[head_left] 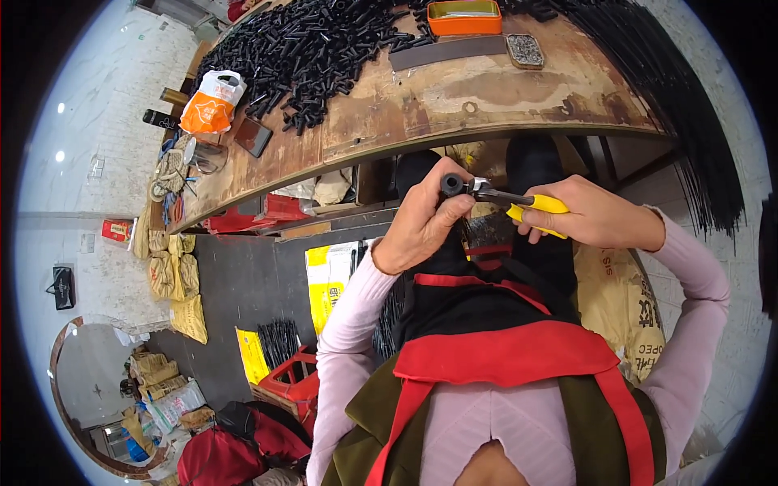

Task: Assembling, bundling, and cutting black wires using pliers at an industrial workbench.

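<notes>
Pliers and black tubular part being held together above the lap

The left hand (pixel 420 223) is holding a black tubular part (pixel 451 185), its grip pinching the piece between thumb and fingers, with the round, hollow end facing up toward the camera. The right hand (pixel 597 214) is wrapping its grip around the yellow handles of a pair of pliers (pixel 541 202), with the metal head pointing toward the left hand. The jaws are lying right at the side of the black part; whether they are closing on it cannot be told, as fingers are partly hiding the spot. Both hands are working over the lap, just in front of the near edge of a worn wooden desk (pixel 344 139).

On the desk, a large heap of short black pieces (pixel 300 53) is spreading across the left and middle. Farther right, an orange tray (pixel 464 26) is standing behind a long dark strip (pixel 446 54), and a small square dish (pixel 525 50) is sitting just beside the strip's right end. Long thin black rods (pixel 677 89) are hanging over the right end. At the left, an orange-and-white bag (pixel 212 109) is standing near a flat dark rectangular object (pixel 253 137). Below and to the left, a red crate (pixel 301 389) is resting on the dark floor (pixel 235 279).
</notes>
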Available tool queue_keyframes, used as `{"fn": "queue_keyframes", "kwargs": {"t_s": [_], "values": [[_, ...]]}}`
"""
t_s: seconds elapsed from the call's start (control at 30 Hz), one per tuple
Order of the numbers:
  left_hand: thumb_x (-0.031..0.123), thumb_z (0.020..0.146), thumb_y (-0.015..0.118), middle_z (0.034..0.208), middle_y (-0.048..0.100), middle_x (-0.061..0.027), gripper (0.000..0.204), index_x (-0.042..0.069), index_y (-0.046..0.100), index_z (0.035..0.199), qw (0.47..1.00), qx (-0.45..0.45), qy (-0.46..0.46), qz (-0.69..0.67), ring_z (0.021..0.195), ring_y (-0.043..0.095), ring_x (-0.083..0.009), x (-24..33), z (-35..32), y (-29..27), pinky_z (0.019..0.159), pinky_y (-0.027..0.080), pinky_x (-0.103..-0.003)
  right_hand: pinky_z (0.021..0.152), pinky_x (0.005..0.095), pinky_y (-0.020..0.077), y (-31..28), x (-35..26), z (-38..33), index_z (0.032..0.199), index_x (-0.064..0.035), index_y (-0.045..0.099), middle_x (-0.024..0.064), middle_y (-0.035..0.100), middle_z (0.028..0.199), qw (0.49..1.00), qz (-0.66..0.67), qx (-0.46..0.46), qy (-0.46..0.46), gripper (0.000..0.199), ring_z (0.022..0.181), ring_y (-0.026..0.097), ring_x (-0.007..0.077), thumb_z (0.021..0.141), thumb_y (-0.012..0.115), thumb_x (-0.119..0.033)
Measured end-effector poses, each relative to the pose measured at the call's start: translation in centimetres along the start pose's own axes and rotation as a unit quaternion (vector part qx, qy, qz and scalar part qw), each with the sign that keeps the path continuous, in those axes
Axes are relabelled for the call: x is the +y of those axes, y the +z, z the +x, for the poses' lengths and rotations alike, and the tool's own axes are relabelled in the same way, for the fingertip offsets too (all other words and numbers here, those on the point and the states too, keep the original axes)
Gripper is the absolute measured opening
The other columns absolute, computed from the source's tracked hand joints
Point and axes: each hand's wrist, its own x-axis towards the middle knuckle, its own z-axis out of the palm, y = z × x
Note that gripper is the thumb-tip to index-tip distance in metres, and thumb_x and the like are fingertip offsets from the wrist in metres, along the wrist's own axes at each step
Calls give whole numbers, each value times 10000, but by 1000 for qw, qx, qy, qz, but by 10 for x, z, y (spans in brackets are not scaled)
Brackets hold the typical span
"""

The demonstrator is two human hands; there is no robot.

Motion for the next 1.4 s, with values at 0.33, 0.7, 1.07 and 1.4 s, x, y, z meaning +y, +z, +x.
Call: {"fn": "queue_keyframes", "kwargs": {"t_s": [0.33, 0.7, 1.07, 1.4], "values": [[149, 990, 486, 835, 524, -32, 170, 6, 484, 1082, 999, -22, 26, 22, 724, 466, -91, -10, 6, -4, 666, 398, -241, 423, 215, 341, -1, 0, 7, 788, -36, 563, -5, 511, 641, 946, 242, -82, 201, 340, 509, 464, 54, 993, 560, -307], [116, 1026, 430, 702, 448, -23, 187, -37, 498, 1109, 986, 125, 11, -106, 612, 440, -101, -25, 52, -19, 706, 516, -295, 757, 397, 507, -158, 114, 104, 1058, -35, 642, 155, 651, 946, 860, -351, 362, -79, 314, 873, 636, 349, 744, 649, -33], [173, 1029, 452, 697, 423, -19, 235, -46, 488, 1106, 994, 57, -41, -87, 609, 398, -98, -42, 61, -10, 653, 463, -282, 690, 417, 503, -192, 118, 138, 976, -22, 665, 142, 677, 829, 856, -365, 364, -36, 199, 784, 646, 338, 834, 611, -151], [203, 1017, 510, 760, 506, -9, 244, 2, 548, 1150, 999, 34, 16, -28, 648, 460, -85, -3, 22, 17, 590, 394, -238, 628, 226, 489, -215, 115, 135, 975, -25, 641, 22, 622, 817, 901, 375, 210, 50, 153, 741, 596, 100, 915, 643, -166]]}}
